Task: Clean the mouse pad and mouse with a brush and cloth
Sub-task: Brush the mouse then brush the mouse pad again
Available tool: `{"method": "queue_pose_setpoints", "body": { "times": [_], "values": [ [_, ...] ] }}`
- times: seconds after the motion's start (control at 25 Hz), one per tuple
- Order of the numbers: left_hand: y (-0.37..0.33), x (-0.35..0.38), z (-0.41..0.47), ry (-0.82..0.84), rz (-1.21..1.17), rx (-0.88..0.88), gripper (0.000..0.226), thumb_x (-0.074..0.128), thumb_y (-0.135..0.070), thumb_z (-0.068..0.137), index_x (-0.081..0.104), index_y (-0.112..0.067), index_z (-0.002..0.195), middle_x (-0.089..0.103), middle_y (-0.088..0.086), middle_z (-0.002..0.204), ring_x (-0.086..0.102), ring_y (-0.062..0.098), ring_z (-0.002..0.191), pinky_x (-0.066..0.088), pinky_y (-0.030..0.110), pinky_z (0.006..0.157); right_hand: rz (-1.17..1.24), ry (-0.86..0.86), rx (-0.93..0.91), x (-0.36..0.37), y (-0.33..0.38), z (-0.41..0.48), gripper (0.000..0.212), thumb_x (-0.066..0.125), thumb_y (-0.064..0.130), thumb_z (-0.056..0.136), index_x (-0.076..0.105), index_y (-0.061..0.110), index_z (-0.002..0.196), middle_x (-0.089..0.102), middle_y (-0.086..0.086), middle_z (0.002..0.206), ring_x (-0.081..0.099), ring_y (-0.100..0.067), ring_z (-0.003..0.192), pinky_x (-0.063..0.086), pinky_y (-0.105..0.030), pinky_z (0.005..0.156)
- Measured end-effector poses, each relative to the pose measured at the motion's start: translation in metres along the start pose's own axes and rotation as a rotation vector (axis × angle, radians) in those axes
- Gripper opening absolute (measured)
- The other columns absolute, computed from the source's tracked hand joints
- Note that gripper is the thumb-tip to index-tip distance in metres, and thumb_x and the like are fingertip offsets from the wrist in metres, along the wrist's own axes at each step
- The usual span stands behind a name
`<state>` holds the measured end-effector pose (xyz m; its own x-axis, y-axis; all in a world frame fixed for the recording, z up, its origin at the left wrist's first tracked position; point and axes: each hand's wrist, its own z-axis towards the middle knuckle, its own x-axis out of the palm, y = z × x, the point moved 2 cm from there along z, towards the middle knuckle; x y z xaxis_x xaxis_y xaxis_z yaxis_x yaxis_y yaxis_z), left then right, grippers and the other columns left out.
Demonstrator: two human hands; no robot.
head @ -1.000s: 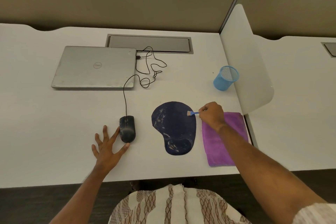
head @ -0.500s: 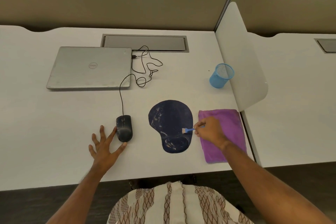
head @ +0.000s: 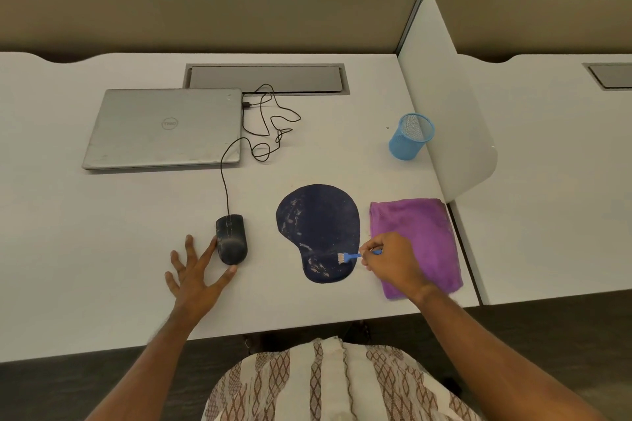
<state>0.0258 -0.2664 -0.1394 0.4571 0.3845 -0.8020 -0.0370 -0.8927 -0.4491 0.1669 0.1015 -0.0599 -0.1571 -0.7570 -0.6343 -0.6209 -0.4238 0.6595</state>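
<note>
The dark blue mouse pad (head: 318, 232) lies flat near the front of the white desk (head: 102, 249), its narrower wrist-rest lobe pointing toward the near edge. Pale dusty smears mark its left side and the near lobe. On the right edge of that lobe rest the pale bristles of a small blue brush (head: 352, 256), whose handle runs rightward into the right hand (head: 393, 261). That hand is curled closed, pinching the handle between thumb and fingertips, and it sits over the near left corner of the purple cloth (head: 419, 243). The cloth lies folded flat just right of the pad, not touching it.

Left of the pad, apart from it, sits a black wired mouse (head: 232, 239), dusty on top. The left hand (head: 195, 275) lies open and flat on the desk with fingers spread, holding nothing; its index finger and thumb touch the mouse's left and near sides. The mouse cable (head: 266, 133) runs far and loops loosely up to the right side of a closed silver laptop (head: 164, 128) at the far left. A blue mesh pen cup (head: 410, 137) stands at the far right, beside a white divider panel (head: 444, 106). Behind the laptop, a grey cable hatch (head: 266, 79) is set into the desk.
</note>
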Motion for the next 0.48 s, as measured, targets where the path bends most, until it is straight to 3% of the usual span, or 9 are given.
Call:
{"method": "queue_pose_setpoints", "body": {
  "times": [0.2,0.32,0.48],
  "values": [
    [-0.001,0.0,-0.001,-0.002,0.002,-0.001,0.085,0.045,-0.077,0.079,0.018,-0.045,0.153,-0.018,-0.008,0.163,-0.023,0.026,0.148,-0.009,0.058,0.115,-0.189,-0.082,0.003,-0.023,-0.011,-0.012,0.014,0.071,0.014,0.087,0.064,0.02,0.077,0.062,0.007,0.073,0.058,-0.007,0.067,0.048,-0.015,0.063],
    [-0.001,0.0,0.0,-0.008,0.008,-0.003,0.082,0.051,-0.069,0.082,0.019,-0.044,0.153,-0.017,-0.008,0.163,-0.022,0.026,0.148,-0.008,0.059,0.115,-0.097,-0.061,-0.022,-0.021,-0.005,-0.019,0.002,0.071,0.017,0.087,0.071,0.017,0.086,0.067,0.006,0.077,0.063,-0.009,0.071,0.052,-0.016,0.068],
    [0.001,0.001,0.0,-0.011,0.019,0.008,0.084,0.047,-0.075,0.081,0.018,-0.044,0.153,-0.017,-0.007,0.163,-0.022,0.027,0.148,-0.008,0.06,0.115,-0.159,0.051,-0.038,0.006,-0.001,-0.026,0.008,0.068,0.017,0.09,0.073,0.016,0.096,0.069,0.006,0.088,0.065,-0.01,0.079,0.05,-0.014,0.072]
  ]
}}
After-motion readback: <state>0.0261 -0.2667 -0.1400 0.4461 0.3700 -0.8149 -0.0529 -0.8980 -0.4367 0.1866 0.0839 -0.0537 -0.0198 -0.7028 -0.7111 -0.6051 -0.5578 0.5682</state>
